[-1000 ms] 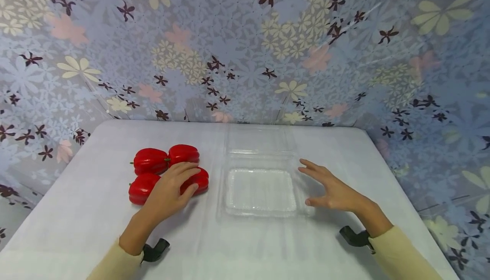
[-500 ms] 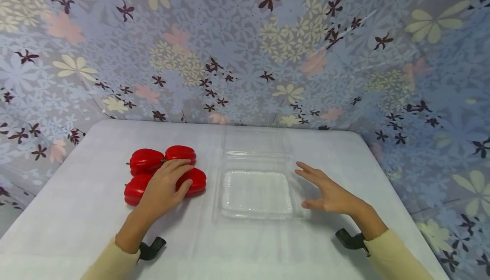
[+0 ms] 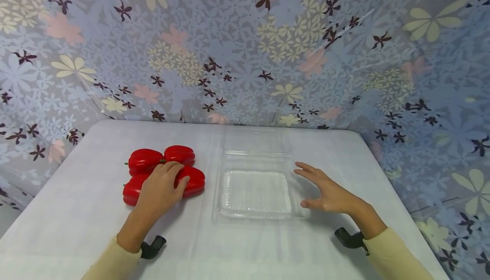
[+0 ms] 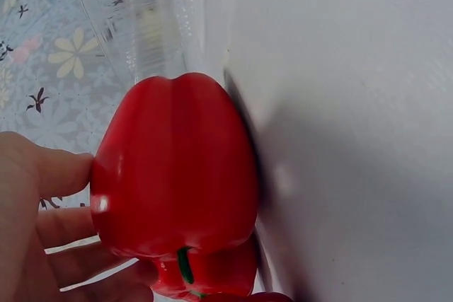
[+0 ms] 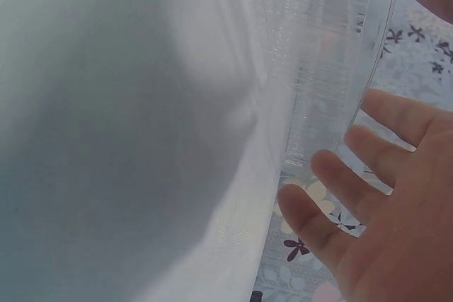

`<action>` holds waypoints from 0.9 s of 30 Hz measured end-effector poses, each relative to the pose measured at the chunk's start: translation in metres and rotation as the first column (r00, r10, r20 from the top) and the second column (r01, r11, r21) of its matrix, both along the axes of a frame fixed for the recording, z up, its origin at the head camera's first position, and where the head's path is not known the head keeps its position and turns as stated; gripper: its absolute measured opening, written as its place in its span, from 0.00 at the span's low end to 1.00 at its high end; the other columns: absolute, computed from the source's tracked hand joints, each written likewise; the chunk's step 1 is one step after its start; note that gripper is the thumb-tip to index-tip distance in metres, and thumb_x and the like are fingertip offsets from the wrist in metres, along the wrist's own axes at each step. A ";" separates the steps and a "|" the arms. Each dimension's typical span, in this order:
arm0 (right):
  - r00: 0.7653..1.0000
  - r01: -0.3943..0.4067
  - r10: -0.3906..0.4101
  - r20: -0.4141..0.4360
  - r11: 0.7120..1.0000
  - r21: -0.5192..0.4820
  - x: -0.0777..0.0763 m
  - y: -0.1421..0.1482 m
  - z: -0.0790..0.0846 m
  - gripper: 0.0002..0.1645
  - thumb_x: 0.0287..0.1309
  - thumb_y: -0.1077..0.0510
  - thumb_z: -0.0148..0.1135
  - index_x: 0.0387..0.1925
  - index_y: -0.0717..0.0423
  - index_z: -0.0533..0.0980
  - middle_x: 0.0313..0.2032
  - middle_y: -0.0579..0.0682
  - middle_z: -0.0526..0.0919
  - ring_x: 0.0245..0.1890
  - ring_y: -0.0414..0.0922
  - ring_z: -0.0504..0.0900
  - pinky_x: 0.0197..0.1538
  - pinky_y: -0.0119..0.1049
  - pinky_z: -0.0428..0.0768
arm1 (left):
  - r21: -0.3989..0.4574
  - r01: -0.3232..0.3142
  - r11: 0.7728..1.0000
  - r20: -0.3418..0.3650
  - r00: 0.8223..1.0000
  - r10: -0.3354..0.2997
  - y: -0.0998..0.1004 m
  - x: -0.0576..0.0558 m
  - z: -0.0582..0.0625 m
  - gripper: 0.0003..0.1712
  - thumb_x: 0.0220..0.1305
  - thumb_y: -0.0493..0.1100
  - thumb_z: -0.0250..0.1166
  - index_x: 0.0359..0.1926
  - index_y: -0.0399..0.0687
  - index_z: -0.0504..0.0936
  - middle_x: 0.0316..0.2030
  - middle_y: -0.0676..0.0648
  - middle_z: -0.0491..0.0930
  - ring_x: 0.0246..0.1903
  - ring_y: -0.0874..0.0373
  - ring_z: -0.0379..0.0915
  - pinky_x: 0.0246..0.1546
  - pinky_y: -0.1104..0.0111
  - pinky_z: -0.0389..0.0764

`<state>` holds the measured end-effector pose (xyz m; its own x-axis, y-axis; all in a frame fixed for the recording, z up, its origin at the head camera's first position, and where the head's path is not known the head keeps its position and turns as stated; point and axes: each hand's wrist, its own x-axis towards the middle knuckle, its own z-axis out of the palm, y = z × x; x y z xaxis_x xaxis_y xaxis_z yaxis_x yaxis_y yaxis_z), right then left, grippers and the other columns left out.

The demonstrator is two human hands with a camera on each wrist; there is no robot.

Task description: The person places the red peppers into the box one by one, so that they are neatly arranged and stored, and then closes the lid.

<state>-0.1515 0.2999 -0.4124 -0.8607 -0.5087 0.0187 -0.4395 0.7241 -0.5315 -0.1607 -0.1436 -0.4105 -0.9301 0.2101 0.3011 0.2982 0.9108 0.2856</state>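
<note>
My left hand (image 3: 160, 188) lies over the front right red bell pepper (image 3: 195, 180), thumb on its near side and fingers curling over it. In the left wrist view the thumb tip touches the glossy pepper (image 4: 173, 167), its short green stem (image 4: 185, 265) showing, while the fingers reach behind. Part of the pepper is hidden under the hand in the head view. A clear plastic container (image 3: 256, 192) stands mid-table with its hinged lid (image 3: 256, 141) folded back. Beside its right wall is my right hand (image 3: 327, 190), fingers spread and holding nothing; in the right wrist view the fingertips overlap the clear plastic (image 5: 325, 61).
Three more red peppers sit close around the held one: back left (image 3: 145, 160), back right (image 3: 180, 154) and front left (image 3: 132, 190). The white-covered table (image 3: 245, 246) ends against a flower-patterned backdrop (image 3: 229, 58) at the back.
My left hand has drawn its fingers in and curled them over the front right pepper. The right hand holds its place by the container. The whole view has shifted slightly.
</note>
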 end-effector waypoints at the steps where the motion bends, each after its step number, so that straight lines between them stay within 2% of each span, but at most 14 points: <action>1: 1.000 0.003 -0.003 0.001 1.000 -0.001 0.000 0.000 0.000 0.48 0.55 0.52 0.71 0.73 0.56 0.60 0.76 0.61 0.53 0.73 0.68 0.53 0.63 0.76 0.61 | 0.000 0.004 1.000 0.000 1.000 -0.004 0.000 0.000 0.000 0.33 0.50 0.45 0.75 0.57 0.37 0.79 0.55 0.36 0.81 0.55 0.38 0.77 0.48 0.43 0.84; 7: 1.000 0.014 -0.014 0.003 1.000 0.000 0.003 0.001 -0.003 0.49 0.54 0.52 0.72 0.73 0.56 0.60 0.76 0.61 0.53 0.74 0.67 0.53 0.63 0.76 0.61 | -0.006 0.040 0.999 -0.001 0.999 -0.040 0.001 -0.002 -0.002 0.32 0.51 0.44 0.75 0.57 0.37 0.80 0.55 0.36 0.81 0.54 0.39 0.77 0.48 0.44 0.84; 13: 1.000 0.016 -0.016 -0.011 1.000 0.001 0.004 0.002 -0.005 0.49 0.53 0.53 0.72 0.73 0.57 0.60 0.76 0.62 0.53 0.73 0.68 0.54 0.63 0.77 0.61 | -0.021 0.111 0.994 0.040 0.993 -0.110 0.002 -0.002 -0.002 0.33 0.52 0.41 0.74 0.61 0.40 0.78 0.61 0.38 0.78 0.61 0.39 0.73 0.51 0.45 0.83; 17: 1.000 0.014 -0.014 -0.013 1.000 0.001 0.002 -0.001 -0.005 0.49 0.54 0.53 0.72 0.73 0.56 0.60 0.77 0.61 0.53 0.73 0.68 0.54 0.63 0.76 0.61 | -0.024 0.144 0.989 0.046 0.989 -0.143 0.002 -0.002 -0.002 0.37 0.48 0.37 0.76 0.62 0.40 0.77 0.63 0.38 0.75 0.64 0.40 0.71 0.52 0.44 0.82; 21: 1.000 0.012 -0.012 -0.001 1.000 0.008 0.001 -0.003 -0.004 0.49 0.54 0.53 0.72 0.73 0.56 0.60 0.77 0.61 0.52 0.74 0.67 0.53 0.63 0.76 0.61 | -0.033 0.150 0.988 0.029 0.988 -0.149 0.000 -0.002 -0.003 0.39 0.43 0.36 0.78 0.61 0.41 0.78 0.63 0.39 0.75 0.64 0.40 0.70 0.55 0.43 0.80; 27: 1.000 0.010 -0.010 -0.010 1.000 0.013 0.001 -0.003 0.000 0.48 0.54 0.53 0.72 0.73 0.57 0.61 0.76 0.62 0.53 0.73 0.68 0.54 0.63 0.76 0.60 | 0.022 0.173 0.985 0.049 0.984 -0.174 0.002 -0.003 -0.004 0.40 0.42 0.34 0.78 0.61 0.41 0.77 0.64 0.39 0.74 0.65 0.40 0.69 0.54 0.44 0.81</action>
